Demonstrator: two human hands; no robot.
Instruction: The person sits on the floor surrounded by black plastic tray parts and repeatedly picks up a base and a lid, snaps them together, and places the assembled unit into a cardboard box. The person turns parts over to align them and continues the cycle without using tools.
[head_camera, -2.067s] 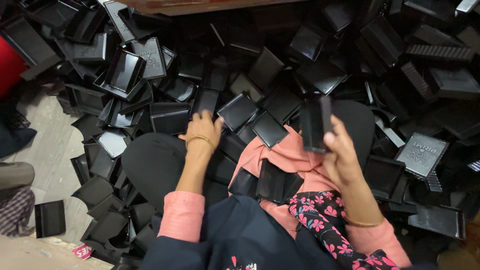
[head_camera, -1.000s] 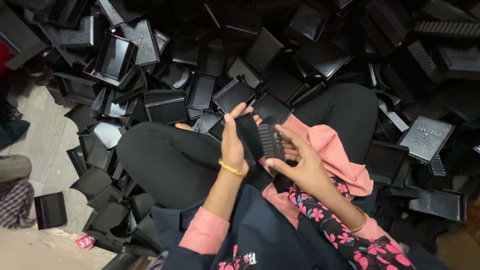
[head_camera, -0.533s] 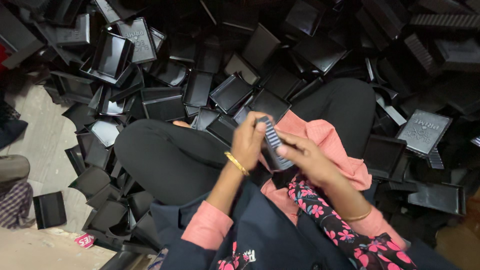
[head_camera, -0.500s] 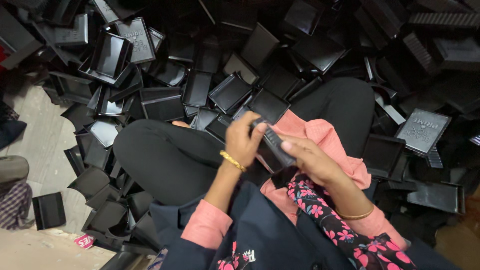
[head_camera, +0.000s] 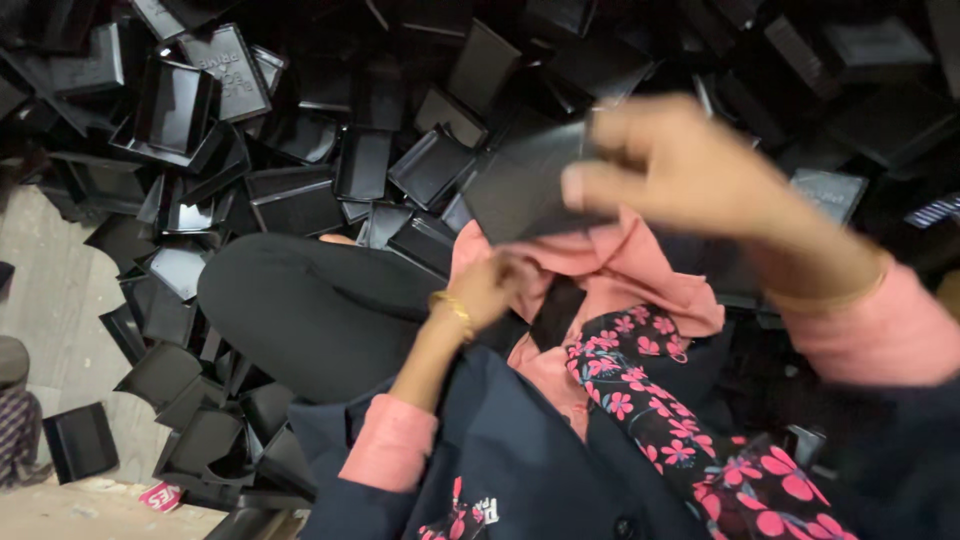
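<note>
Low in the middle of the frame, our left hand (head_camera: 492, 290) rests on the pink cloth (head_camera: 610, 265), fingers curled shut. Higher, upper right, our blurry right hand (head_camera: 680, 165) pinches a flat black box piece (head_camera: 525, 185). Behind lies a pile of black boxes (head_camera: 300, 150).

Black box piece (head_camera: 525, 185), centre frame: matt, smooth, card-like. Heaped black trays (head_camera: 175, 105), upper left: smooth, faintly glossy, with pale sheen on their inner faces. Bangle (head_camera: 455, 305), centre: shiny yellow metal. Pink cloth (head_camera: 620, 265), right of centre: soft, matt, creased. Floor (head_camera: 55, 290), left edge: pale, rough, dull.
</note>
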